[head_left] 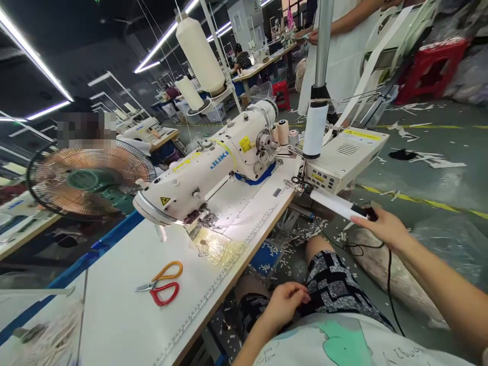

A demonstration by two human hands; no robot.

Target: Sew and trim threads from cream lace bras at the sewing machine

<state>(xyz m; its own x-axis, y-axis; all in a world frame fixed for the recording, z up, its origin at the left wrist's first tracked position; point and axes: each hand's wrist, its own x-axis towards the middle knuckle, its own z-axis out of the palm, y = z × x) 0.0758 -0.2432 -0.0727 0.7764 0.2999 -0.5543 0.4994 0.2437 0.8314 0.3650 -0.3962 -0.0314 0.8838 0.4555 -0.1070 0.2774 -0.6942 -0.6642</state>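
My right hand (383,227) reaches out to the right of the table and is closed on a flat white device (335,203) with a dark end, from which a black cable (389,277) hangs down. My left hand (284,304) rests on my lap against the patterned black-and-white shorts (335,284), fingers curled and pinched on the fabric. A white JUKI sewing machine (213,170) stands on the white table (125,315) ahead, its needle area lit. Scissors with orange and red handles (162,284) lie on the table to my left.
A white control box (345,157) and a thread spool (315,129) on a pole sit at the table's right end. Large thread cones (200,53) stand behind. A fan (87,180) spins at left. White scraps litter the floor. A person in white (343,51) stands behind.
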